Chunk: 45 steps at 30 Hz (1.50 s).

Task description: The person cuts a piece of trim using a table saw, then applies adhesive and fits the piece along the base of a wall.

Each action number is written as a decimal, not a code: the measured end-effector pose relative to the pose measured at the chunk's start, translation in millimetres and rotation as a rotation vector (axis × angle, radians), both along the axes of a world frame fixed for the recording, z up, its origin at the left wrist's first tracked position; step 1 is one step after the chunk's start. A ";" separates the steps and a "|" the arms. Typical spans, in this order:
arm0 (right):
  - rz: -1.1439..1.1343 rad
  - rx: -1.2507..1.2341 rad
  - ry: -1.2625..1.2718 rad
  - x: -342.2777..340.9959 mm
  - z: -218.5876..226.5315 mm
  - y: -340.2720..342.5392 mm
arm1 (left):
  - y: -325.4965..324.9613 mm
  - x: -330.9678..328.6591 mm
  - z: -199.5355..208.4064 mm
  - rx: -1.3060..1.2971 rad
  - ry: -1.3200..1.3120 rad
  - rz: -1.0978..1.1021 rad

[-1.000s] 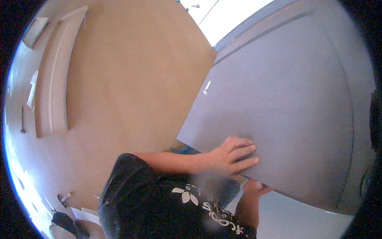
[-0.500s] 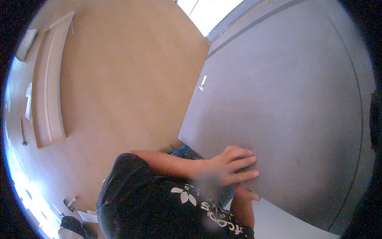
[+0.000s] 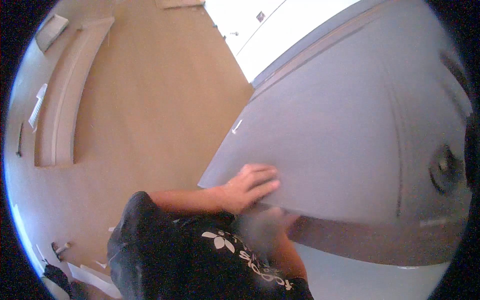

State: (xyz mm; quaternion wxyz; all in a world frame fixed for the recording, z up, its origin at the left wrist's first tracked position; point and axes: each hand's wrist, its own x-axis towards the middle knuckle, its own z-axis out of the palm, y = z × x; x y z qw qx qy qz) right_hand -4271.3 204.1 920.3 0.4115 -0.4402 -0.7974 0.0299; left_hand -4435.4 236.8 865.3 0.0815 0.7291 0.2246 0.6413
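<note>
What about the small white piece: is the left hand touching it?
No, the left hand lies near the lower edge of the grey panel, visibly apart from the small white piece.

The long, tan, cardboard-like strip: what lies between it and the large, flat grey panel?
The head view shows only brown surface between the strip and the panel.

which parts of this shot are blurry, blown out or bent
Head view, centre: the right hand is blurred behind a hazy patch, the left hand slightly soft; head view, top: the bright white flat surface is washed out; head view, left: the long tan strip bows, probably fisheye distortion, and glare hugs the rim.
</note>
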 end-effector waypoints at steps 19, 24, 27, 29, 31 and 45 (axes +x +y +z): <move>-1.030 -0.537 0.848 461.0 -133.1 -280.8 | 11.7 -147.4 -52.2 -0.984 0.386 0.899; -1.641 -1.246 0.666 412.3 -298.1 -523.6 | 36.4 -40.3 -93.4 -1.250 1.190 0.672; -1.668 -1.205 0.961 385.2 -324.8 -559.9 | 62.6 24.9 -90.0 -1.177 1.398 0.481; -1.727 -1.195 0.684 243.5 -376.5 -616.3 | 61.9 1.1 -137.8 -1.175 1.531 0.312; -1.663 -1.107 0.450 234.7 -409.6 -560.9 | 92.5 6.6 -146.2 -1.107 1.559 0.263; -1.601 -1.427 0.306 470.1 -467.1 -346.7 | 142.0 -26.0 -215.6 -0.908 1.577 0.446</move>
